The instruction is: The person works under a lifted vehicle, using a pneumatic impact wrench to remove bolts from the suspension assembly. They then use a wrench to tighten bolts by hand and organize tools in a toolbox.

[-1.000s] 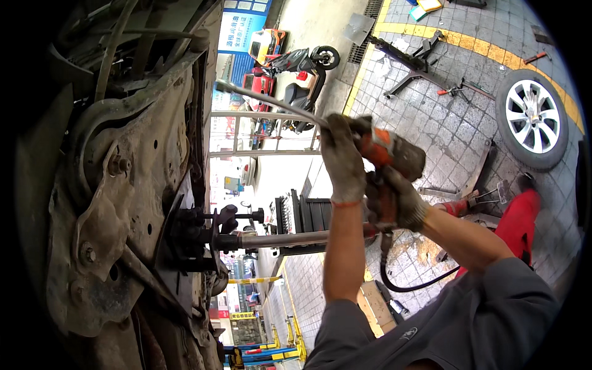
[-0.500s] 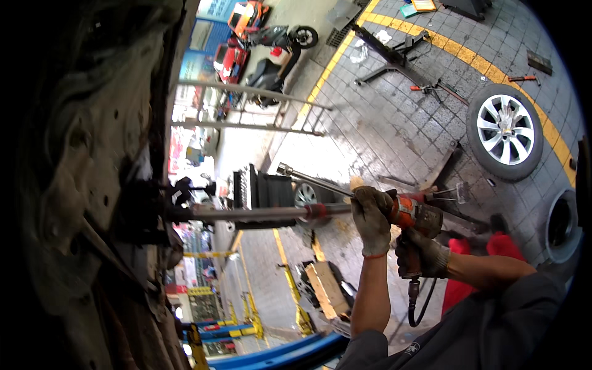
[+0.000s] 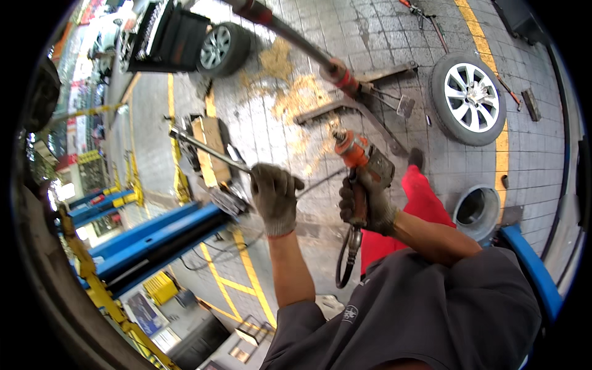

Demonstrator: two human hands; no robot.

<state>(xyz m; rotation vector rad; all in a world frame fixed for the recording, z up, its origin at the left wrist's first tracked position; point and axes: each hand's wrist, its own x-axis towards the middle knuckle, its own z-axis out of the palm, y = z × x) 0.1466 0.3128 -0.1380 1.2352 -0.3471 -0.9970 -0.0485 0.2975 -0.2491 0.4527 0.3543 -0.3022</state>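
Observation:
My left hand [image 3: 274, 194], gloved, is closed around the end of a long metal extension bar [image 3: 213, 151]. The bar points up and left, with a socket-like head at its far end. My gloved right hand [image 3: 373, 200] wraps the handle of an orange and dark impact wrench [image 3: 361, 157], its bare drive tip facing up and left. A dark air hose [image 3: 342, 262] hangs from the bottom of the handle. Bar and wrench are apart, with a gap between my hands.
An upright jack pole [image 3: 296, 40] with spread legs stands ahead, near a sawdust patch [image 3: 299, 102]. To the right are a wheel [image 3: 472, 95] and a grey bucket [image 3: 478, 206]. A blue lift arm [image 3: 160, 237] and cardboard box [image 3: 213, 154] lie left.
My view has turned down and away from the car's underside. My hands have moved apart; the extension bar and the impact wrench, close together before, are now clearly separated.

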